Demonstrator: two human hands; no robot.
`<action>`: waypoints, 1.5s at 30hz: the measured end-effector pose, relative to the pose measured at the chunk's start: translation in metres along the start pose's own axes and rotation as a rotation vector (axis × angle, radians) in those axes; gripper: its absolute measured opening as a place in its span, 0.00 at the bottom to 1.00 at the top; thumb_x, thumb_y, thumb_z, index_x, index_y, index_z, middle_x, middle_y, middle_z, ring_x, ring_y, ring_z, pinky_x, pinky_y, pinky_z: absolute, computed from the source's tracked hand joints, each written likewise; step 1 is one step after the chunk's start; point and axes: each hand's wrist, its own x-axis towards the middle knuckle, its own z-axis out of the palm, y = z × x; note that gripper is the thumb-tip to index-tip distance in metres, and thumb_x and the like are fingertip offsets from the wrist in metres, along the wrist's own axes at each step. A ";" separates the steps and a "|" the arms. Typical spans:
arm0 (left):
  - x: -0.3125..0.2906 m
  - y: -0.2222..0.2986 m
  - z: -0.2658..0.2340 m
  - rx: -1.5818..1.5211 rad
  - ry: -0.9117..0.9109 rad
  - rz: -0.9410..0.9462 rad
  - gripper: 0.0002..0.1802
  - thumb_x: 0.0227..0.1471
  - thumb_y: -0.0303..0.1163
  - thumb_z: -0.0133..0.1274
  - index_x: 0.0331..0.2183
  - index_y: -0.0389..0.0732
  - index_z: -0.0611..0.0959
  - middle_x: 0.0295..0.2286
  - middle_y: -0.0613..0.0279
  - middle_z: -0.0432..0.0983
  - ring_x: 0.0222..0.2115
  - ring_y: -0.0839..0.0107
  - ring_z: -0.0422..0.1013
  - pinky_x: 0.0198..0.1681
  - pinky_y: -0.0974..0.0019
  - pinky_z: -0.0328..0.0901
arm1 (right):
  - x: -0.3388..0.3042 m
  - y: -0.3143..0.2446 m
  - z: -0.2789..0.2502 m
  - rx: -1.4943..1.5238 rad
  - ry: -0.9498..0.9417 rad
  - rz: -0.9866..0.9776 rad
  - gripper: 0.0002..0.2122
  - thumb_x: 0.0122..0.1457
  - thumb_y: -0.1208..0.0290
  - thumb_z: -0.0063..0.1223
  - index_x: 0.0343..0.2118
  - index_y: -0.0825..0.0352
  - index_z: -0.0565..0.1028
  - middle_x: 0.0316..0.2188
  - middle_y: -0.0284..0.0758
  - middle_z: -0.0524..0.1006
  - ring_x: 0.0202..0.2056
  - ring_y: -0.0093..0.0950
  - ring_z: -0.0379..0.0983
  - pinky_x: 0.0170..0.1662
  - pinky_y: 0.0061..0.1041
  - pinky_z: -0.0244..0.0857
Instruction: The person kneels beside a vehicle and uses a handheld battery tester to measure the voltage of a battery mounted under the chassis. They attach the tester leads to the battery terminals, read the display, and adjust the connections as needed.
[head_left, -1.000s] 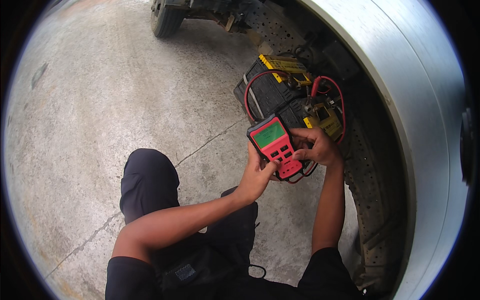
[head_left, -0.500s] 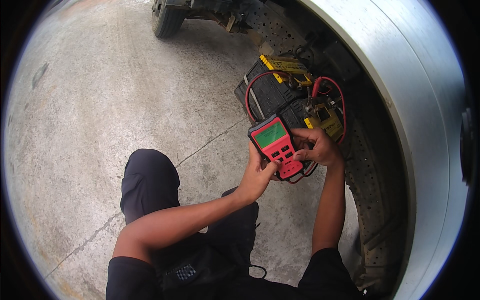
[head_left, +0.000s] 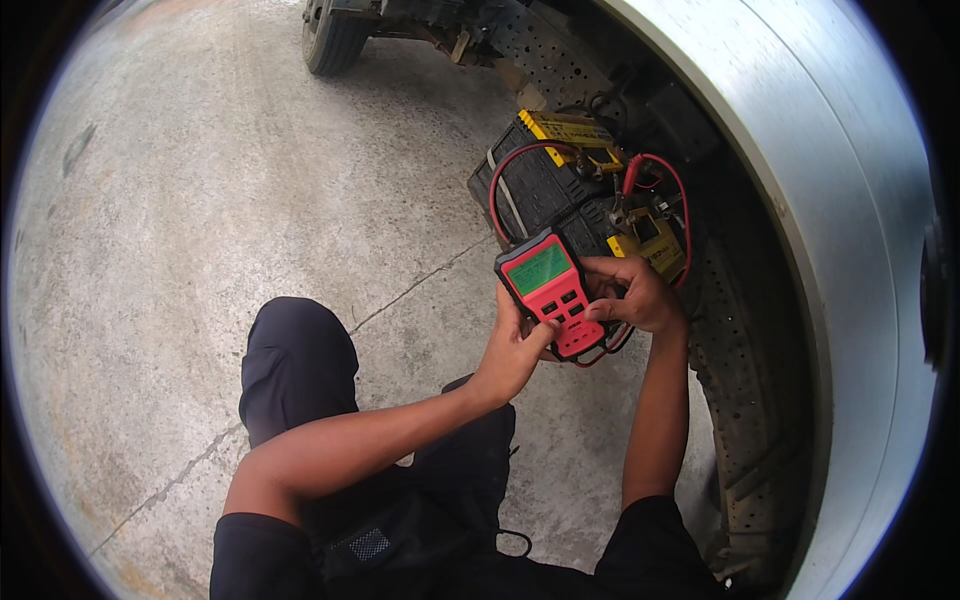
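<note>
Between my hands is a red and black battery tester point(head_left: 547, 300) with a lit green screen and several dark buttons. My left hand point(head_left: 512, 350) grips its lower left side, the thumb lying near the buttons. On the other side my right hand point(head_left: 640, 298) is wrapped round the tester's right edge, its thumb close to the right-hand buttons; some of its fingers are hidden behind. Just beyond stand two black batteries point(head_left: 545, 190) with yellow labels. A red cable point(head_left: 497, 187) arches over the nearer side, and a red clamp point(head_left: 632, 175) sits by the terminals.
A vehicle's perforated frame rail point(head_left: 745, 420) runs down the right, beneath a curved silvery metal panel point(head_left: 860, 200). At the far top is a tyre point(head_left: 336, 38). The concrete floor point(head_left: 180, 250) with a crack spreads to the left, beside my bent knee point(head_left: 298, 365).
The text pattern on the tester's green screen looks different and fuller now. My hands and the tester have barely moved.
</note>
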 end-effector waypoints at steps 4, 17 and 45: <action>0.002 -0.004 -0.003 0.029 -0.006 0.025 0.45 0.63 0.21 0.48 0.72 0.46 0.44 0.59 0.53 0.63 0.58 0.67 0.69 0.56 0.59 0.76 | 0.000 0.003 -0.004 -0.022 -0.017 0.009 0.39 0.51 0.61 0.80 0.61 0.78 0.73 0.39 0.33 0.85 0.39 0.17 0.79 0.44 0.20 0.73; -0.002 0.010 0.002 0.028 0.004 -0.056 0.40 0.64 0.23 0.49 0.68 0.47 0.46 0.57 0.48 0.66 0.52 0.63 0.76 0.43 0.58 0.83 | 0.000 0.005 -0.003 -0.033 -0.009 -0.022 0.39 0.52 0.59 0.79 0.61 0.79 0.73 0.38 0.32 0.85 0.38 0.16 0.78 0.44 0.19 0.73; 0.003 0.006 -0.002 0.029 -0.010 -0.050 0.45 0.63 0.22 0.48 0.72 0.48 0.42 0.58 0.51 0.64 0.56 0.65 0.73 0.50 0.58 0.81 | 0.001 -0.002 0.003 -0.008 0.007 -0.021 0.40 0.53 0.55 0.79 0.62 0.79 0.73 0.39 0.32 0.84 0.38 0.17 0.78 0.44 0.20 0.73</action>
